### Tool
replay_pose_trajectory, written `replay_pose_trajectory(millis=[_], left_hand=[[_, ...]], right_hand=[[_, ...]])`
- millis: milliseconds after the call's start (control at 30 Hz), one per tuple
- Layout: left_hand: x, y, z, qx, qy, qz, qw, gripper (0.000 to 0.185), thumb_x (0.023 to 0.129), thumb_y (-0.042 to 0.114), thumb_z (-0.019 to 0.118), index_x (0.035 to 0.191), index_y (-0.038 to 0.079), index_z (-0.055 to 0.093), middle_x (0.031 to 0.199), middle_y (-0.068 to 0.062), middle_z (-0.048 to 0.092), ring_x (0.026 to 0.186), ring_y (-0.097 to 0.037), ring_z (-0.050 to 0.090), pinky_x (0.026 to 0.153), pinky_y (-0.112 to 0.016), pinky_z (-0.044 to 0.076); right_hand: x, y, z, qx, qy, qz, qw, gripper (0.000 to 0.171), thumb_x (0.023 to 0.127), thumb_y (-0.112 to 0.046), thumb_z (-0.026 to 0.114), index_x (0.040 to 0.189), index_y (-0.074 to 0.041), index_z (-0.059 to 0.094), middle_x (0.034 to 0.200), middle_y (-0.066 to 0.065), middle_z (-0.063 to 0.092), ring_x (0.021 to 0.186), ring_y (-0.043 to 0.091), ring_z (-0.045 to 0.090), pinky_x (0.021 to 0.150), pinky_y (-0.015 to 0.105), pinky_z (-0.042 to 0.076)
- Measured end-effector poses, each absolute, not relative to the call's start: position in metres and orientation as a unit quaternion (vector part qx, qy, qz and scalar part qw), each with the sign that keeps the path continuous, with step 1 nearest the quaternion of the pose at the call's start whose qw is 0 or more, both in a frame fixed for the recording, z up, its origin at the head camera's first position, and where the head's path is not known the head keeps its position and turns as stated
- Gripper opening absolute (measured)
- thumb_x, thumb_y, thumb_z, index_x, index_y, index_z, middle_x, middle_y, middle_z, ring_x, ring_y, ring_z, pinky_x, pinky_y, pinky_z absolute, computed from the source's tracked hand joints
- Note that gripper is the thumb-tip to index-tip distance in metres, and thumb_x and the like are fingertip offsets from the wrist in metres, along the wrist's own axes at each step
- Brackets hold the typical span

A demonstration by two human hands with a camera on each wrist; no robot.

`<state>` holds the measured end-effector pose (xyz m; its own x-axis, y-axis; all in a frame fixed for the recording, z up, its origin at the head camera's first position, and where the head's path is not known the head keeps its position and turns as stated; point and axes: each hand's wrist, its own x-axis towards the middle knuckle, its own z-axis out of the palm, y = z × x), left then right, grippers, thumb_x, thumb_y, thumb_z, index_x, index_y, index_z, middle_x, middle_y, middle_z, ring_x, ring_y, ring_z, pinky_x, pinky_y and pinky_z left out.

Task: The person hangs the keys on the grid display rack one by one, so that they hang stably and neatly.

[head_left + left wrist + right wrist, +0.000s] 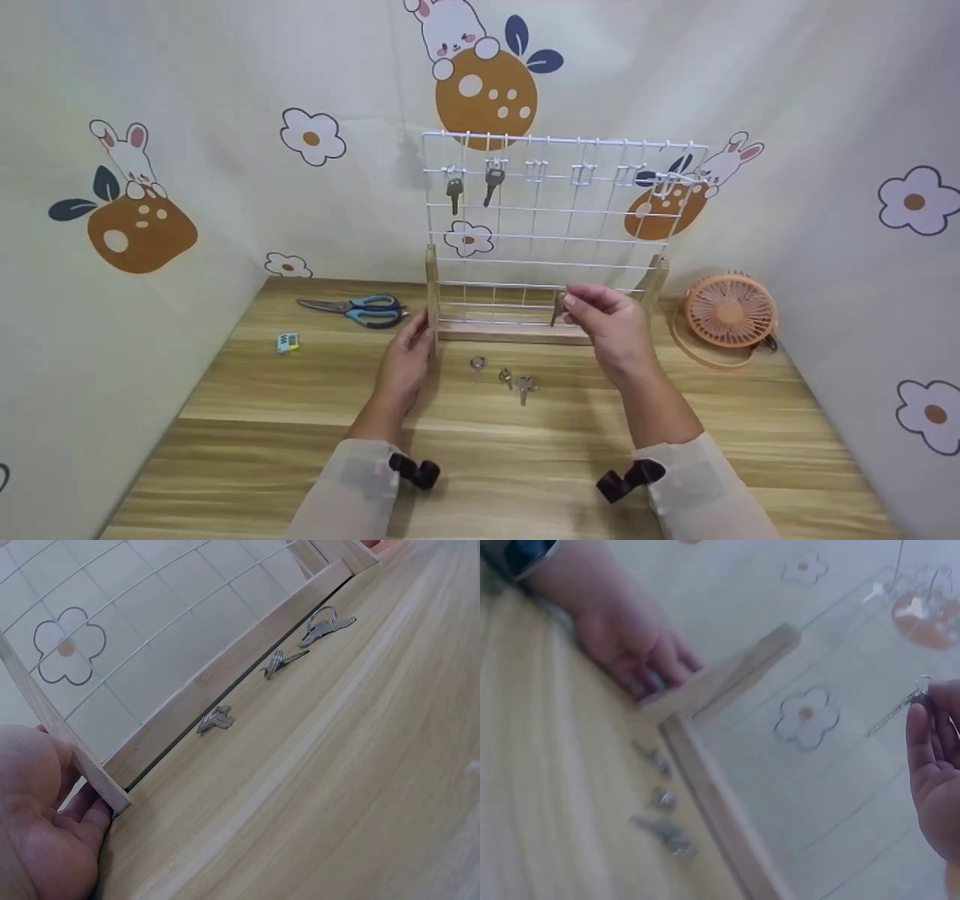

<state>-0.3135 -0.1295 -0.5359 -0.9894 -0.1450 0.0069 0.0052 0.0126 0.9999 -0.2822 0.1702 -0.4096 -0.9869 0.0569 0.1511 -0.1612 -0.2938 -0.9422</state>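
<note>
Table [495, 465]: carries the rack.
Wire rack [510, 334]: upright, two hung keys [454, 192] on its left hooks.
Left hand [405, 365]: fingers bent round the rack's left wooden post, low down.
Right hand [619, 330]: thumb and fingers pinched together on the held key [557, 309], before the lower wires, above the table.
Loose keys [523, 390]: three, lying near the base.

White wire rack [531, 238] is standing upright on wooden legs [432, 289], two keys [493, 180] dangling at its upper left. Three silver keys [523, 391] lie loose just in front. Right hand [619, 330] pinches another key [556, 310], kinda tip-down; left hand [407, 361] grips the rack's left leg.
</note>
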Motion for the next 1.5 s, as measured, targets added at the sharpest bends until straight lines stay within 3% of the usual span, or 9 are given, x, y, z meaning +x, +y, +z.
replay_pose_trajectory(millis=[133, 233, 400, 633, 1100, 1500], left_hand=[[-0.314, -0.129, -0.536, 0.049, -0.712, -0.698, 0.055, 0.050, 0.112, 0.014, 0.055, 0.162, 0.013, 0.048, 0.168, -0.012, 0.047, 0.156, -0.031, 0.046, 0.131, -0.043, 0.040], [-0.315, -0.129, -0.536, 0.050, -0.711, -0.700, 0.053, 0.050, 0.112, 0.014, 0.056, 0.162, 0.014, 0.048, 0.168, -0.011, 0.047, 0.156, -0.030, 0.046, 0.131, -0.042, 0.040], [-0.314, -0.130, -0.536, 0.052, -0.713, -0.698, 0.050, 0.050, 0.112, 0.016, 0.055, 0.162, 0.018, 0.048, 0.169, -0.008, 0.048, 0.156, -0.028, 0.046, 0.131, -0.042, 0.040], [-0.312, -0.130, -0.538, 0.052, -0.703, -0.708, 0.041, 0.050, 0.114, 0.016, 0.052, 0.163, 0.013, 0.046, 0.169, -0.012, 0.046, 0.158, -0.030, 0.043, 0.131, -0.043, 0.039], [-0.313, -0.130, -0.537, 0.052, -0.708, -0.703, 0.049, 0.049, 0.113, 0.016, 0.053, 0.162, 0.016, 0.048, 0.169, -0.009, 0.047, 0.158, -0.028, 0.044, 0.132, -0.042, 0.038], [-0.313, -0.131, -0.537, 0.055, -0.719, -0.691, 0.048, 0.049, 0.112, 0.019, 0.056, 0.161, 0.018, 0.050, 0.168, -0.009, 0.049, 0.156, -0.029, 0.046, 0.130, -0.043, 0.041]], right_hand=[[-0.286, 0.162, -0.369, 0.053, -0.570, 0.815, 0.086, 0.022, 0.097, 0.012, 0.068, 0.100, -0.007, 0.080, 0.093, 0.003, 0.078, 0.084, 0.013, 0.075, 0.079, 0.024, 0.067], [-0.290, 0.156, -0.341, 0.059, -0.576, 0.809, 0.098, 0.016, 0.097, 0.007, 0.072, 0.108, -0.002, 0.079, 0.100, 0.006, 0.079, 0.088, 0.014, 0.075, 0.082, 0.025, 0.067], [-0.298, 0.143, -0.300, 0.076, -0.594, 0.792, 0.116, 0.021, 0.098, -0.003, 0.076, 0.119, -0.002, 0.077, 0.114, 0.011, 0.075, 0.099, 0.018, 0.075, 0.089, 0.027, 0.067], [-0.309, 0.124, -0.265, 0.081, -0.583, 0.798, 0.131, 0.022, 0.096, -0.005, 0.079, 0.118, -0.002, 0.079, 0.111, 0.012, 0.074, 0.099, 0.023, 0.077, 0.091, 0.028, 0.067], [-0.319, 0.113, -0.264, 0.038, -0.583, 0.799, 0.143, 0.022, 0.094, -0.006, 0.081, 0.116, -0.004, 0.080, 0.114, 0.014, 0.076, 0.103, 0.027, 0.080, 0.094, 0.031, 0.067], [-0.323, 0.121, -0.303, 0.052, -0.581, 0.801, 0.133, 0.019, 0.096, -0.002, 0.078, 0.115, 0.000, 0.078, 0.109, 0.015, 0.077, 0.093, 0.020, 0.080, 0.092, 0.031, 0.068]])
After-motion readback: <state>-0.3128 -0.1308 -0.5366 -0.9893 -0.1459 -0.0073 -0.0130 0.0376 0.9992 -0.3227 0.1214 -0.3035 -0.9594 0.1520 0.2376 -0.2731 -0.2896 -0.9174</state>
